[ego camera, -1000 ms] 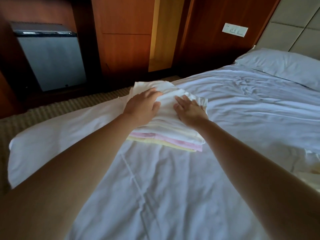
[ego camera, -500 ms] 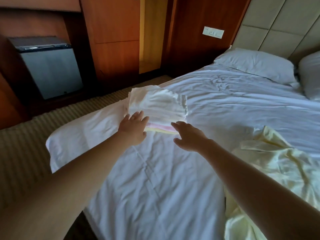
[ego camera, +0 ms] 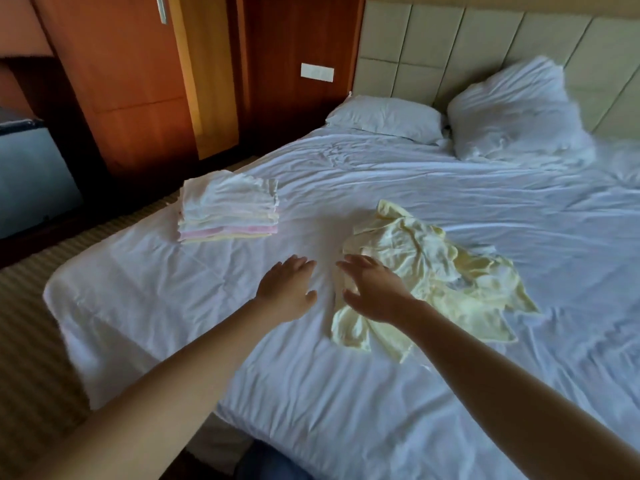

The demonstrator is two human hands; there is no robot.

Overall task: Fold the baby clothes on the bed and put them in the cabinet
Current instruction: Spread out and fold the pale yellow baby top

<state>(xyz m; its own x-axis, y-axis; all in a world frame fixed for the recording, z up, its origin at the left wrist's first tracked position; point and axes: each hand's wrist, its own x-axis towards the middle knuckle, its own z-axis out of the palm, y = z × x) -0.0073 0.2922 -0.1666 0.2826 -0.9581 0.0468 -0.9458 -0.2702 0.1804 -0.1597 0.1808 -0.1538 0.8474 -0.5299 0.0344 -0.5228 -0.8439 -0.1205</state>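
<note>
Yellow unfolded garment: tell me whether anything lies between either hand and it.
Nothing visible does. The right hand is over the yellow garment at its near-left edge; the left hand is beside it over bare sheet. The folded stack lies apart, further left.

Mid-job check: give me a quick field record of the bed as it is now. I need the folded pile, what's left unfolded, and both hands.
folded stack: white, pink and yellow pieces, neatly piled on the sheet, on the wardrobe side
unfolded: one pale yellow garment, crumpled, right of the stack and apart from it
left hand: open, fingers spread, over bare sheet
right hand: open, over the garment's near edge; contact unclear
pillows: two, at the far end
stage: garment not yet folded; nothing held
</note>
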